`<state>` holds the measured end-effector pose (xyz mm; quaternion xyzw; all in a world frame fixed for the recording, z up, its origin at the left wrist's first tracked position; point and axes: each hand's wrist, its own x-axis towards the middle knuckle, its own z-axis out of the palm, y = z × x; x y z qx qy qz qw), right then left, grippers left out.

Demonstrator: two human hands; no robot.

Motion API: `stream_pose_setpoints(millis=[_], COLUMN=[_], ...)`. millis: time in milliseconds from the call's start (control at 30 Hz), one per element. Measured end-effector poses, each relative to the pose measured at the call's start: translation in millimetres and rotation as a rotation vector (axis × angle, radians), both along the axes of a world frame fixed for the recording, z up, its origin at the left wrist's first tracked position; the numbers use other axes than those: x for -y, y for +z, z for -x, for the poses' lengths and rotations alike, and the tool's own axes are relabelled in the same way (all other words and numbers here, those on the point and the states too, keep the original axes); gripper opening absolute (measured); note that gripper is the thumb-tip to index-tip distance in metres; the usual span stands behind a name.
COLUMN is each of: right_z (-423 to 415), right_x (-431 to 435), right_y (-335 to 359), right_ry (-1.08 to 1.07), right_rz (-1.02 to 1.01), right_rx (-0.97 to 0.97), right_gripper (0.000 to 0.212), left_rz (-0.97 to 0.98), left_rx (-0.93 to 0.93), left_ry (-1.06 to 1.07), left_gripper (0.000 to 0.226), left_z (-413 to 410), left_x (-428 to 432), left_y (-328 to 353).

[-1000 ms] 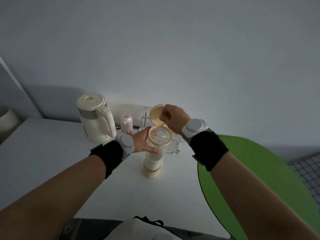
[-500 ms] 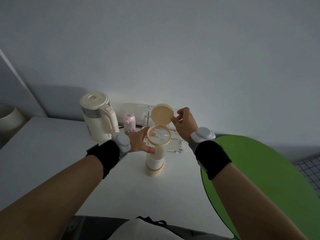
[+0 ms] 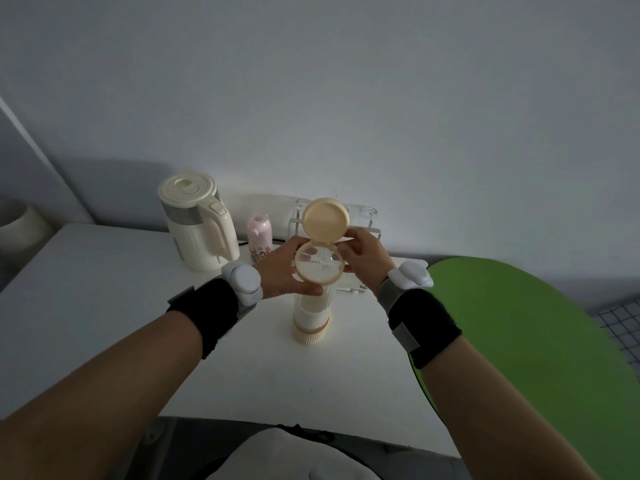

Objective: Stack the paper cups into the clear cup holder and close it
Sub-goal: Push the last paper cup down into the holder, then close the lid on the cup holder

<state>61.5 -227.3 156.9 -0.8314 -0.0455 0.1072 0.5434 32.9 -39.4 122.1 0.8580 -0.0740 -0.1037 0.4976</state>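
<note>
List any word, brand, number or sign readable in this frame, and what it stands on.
No text can be read.
The pink bottle bears a printed pattern, too blurred to tell whether it holds words.
The kettle, cup holder and lid show no lettering.

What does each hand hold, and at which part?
The left hand grips the holder just under its rim. The right hand touches the rim by the open lid; whether it grips cannot be told.
</note>
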Motion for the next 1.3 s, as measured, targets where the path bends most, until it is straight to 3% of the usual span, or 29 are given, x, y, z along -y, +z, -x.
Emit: stream_pose_setpoints(millis=[600, 933, 1067, 1300], right_z=[-23.5, -22.7, -23.2, -21.7], right_x=[-8.6, -4.7, -4.2, -4.9], right_y=[34.2, 23.4, 18.6, 8.0], right_ry=[-0.004, 0.004, 0.005, -0.014], right_rz=[-0.055, -0.041, -0.052, -0.069], right_rx=[0.068, 0.038, -0.016, -0.048], right_gripper=[0.023, 0.026, 0.034, 0.029], left_rz=[0.069, 0.073, 0.046, -0.026], left_rx=[0.111, 0.053, 0.024, -0.019], left_ry=[0.055, 0.028, 0.004, -0.028], left_gripper=[0.081, 0.079, 0.084, 0.096], left_z=[-16.1, -17.8, -19.5, -16.6], left_x=[-2.7, -0.3, 0.2, -1.2], left_y=[44.5, 32.5, 25.5, 7.1])
